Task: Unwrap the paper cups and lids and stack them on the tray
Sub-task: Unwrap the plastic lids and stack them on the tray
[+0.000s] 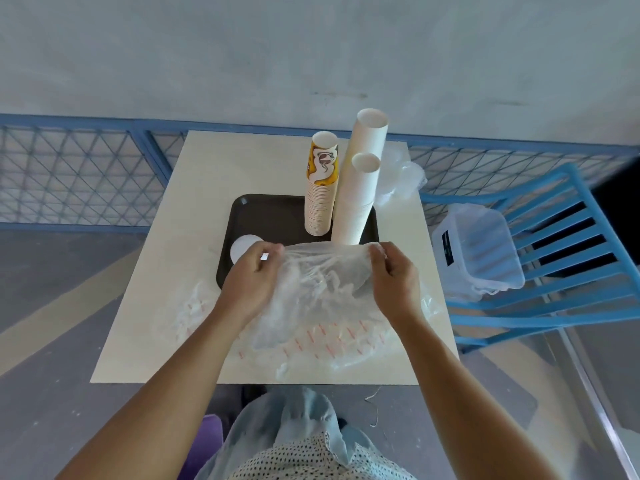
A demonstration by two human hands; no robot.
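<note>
Though crumpled, cloudy wrapper [323, 277] taut between hands [254, 273].

place: patio seating | evidence: mesh railing [79, 168], slatted chair [554, 244], table [166, 306]

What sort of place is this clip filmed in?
Probably a makeshift work corner, not a proper kitchen or café, though I can't be sure. A small square table stands against a blue wire-mesh fence, with a blue slatted chair beside it.
</note>
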